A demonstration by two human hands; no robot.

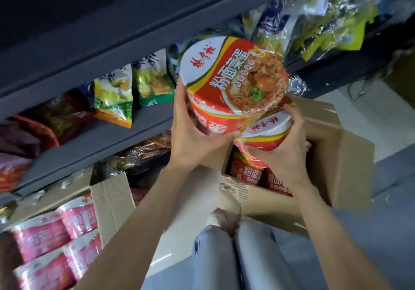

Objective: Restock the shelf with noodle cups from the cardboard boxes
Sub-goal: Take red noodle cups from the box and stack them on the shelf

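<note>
My left hand [193, 132] grips a red and white noodle cup [233, 76] by its side, lifted in front of the dark grey shelf [143, 114], lid tilted toward me. Just below it, my right hand [285, 146] holds a second red noodle cup [265, 132] above the open cardboard box [341, 166]. More red cups [244, 170] stand inside that box. The two held cups touch each other.
A second open cardboard box [112, 202] at lower left holds several pink noodle cups [56, 245]. Green snack bags [114, 94] and other packets fill the shelves. My knees in light trousers [224, 256] are at the bottom, over a pale floor [370, 114].
</note>
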